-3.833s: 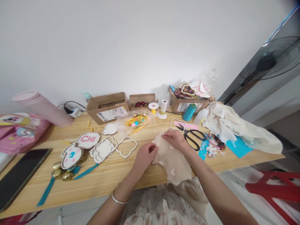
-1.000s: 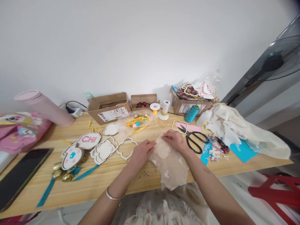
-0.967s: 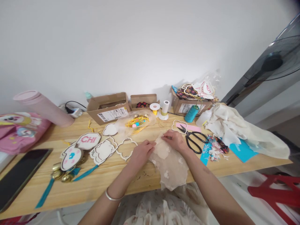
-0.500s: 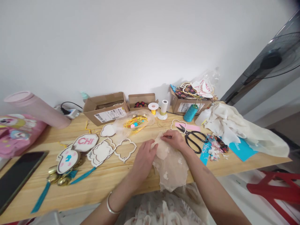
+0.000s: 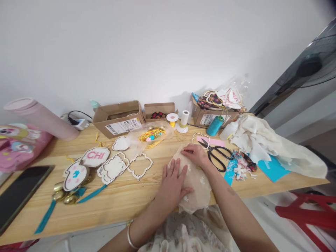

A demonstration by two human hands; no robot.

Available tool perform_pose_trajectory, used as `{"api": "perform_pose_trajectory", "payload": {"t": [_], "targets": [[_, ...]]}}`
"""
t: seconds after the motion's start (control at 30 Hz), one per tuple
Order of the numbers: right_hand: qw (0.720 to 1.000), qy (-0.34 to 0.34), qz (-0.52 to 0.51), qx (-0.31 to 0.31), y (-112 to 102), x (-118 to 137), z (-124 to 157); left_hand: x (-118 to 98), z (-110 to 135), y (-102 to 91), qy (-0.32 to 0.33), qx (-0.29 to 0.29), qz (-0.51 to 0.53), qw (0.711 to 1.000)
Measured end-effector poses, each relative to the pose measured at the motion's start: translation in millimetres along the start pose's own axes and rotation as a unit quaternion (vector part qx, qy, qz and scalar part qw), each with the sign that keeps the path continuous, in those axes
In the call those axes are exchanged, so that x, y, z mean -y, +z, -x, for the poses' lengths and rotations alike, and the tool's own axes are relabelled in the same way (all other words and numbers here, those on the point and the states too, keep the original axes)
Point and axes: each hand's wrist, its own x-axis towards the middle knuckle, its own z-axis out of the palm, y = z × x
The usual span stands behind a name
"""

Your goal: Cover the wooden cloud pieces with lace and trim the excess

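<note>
Sheer cream fabric with small pale motifs lies on the tabletop, on the front-left side of the black-handled scissors. The right hand, just left of the scissors, is closed to a pinch, thumb and forefinger together on the fabric's far edge; whether something small sits between those fingertips as well, I cannot tell. The left hand, farther left of the scissors and in front of them, is spread wide, palm down on the fabric, pressing it rather than gripping anything.

With 2 hands on it, a tug at the pinch without matching pressure from the spread palm could pucker or skew such thin material. If the pinch loosened, the far edge could slide away, since the cloth looks light and slippery. Its near end reaches the front edge of the tabletop, and the weight there could drag it down if the palm lifted. The blades of the scissors, over the pink strip, look slightly parted, and the right forearm passes close to the handle loops, so a sideways swing could knock them. Loose scraps right of the scissors could cling to the cloth.
</note>
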Motion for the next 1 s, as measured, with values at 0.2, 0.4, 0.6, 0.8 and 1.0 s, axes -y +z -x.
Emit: {"api": "perform_pose_trajectory", "payload": {"t": [0.2,0.4,0.6,0.8,1.0], "targets": [[1.000,0.001,0.013,0.000,0,1,1,3,1,-8.2,-0.013,0.026,0.022,0.999],[1.000,0.005,0.023,-0.008,1,-1,0,6,0,-8.9,-0.021,0.045,0.037,0.998],[0.999,0.006,0.030,-0.017,1,1,-1,5,1,-11.7,-0.027,0.049,0.038,0.998],[0.999,0.014,0.015,-0.029,1,-1,0,2,0,-11.8,-0.025,0.046,0.009,0.999],[0.999,0.019,-0.025,-0.020,-5,-5,3,3,1,-7.5,-0.011,0.026,0.009,1.000]]}}
